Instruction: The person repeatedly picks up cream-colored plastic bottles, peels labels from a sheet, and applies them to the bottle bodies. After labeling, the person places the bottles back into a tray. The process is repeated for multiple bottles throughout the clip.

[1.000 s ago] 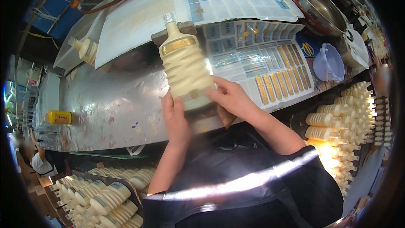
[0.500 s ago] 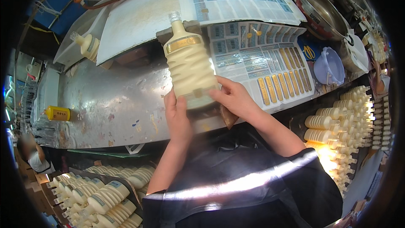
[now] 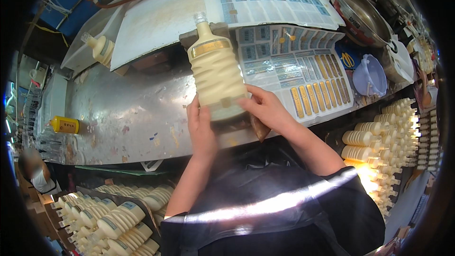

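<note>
A cream-coloured bottle (image 3: 215, 77) with wavy ridges and a clear glass neck lies tilted on a dark block-like rest (image 3: 189, 39), its neck pointing away from me. A gold label (image 3: 210, 47) crosses its shoulder, and a pale, see-through band (image 3: 228, 102) with a darker square runs near its base. My left hand (image 3: 201, 130) closes around the left side of the base, thumb up along the front. At the right side of the base, my right hand (image 3: 269, 108) holds on, its thumb pressing at the band's end and its fingers along the side.
Sticker sheets (image 3: 286, 79) with blue and gold labels lie right of the bottle. A lilac bucket (image 3: 369, 77), a large pan (image 3: 361, 13) and a yellow container (image 3: 65, 125) stand around. Another bottle (image 3: 101, 50) leans at left. Many bottles (image 3: 111, 223) fill crates below on both sides.
The bottle and both hands appear very slightly further right, along with a small shift of the whole view. The grip on the base stays the same.
</note>
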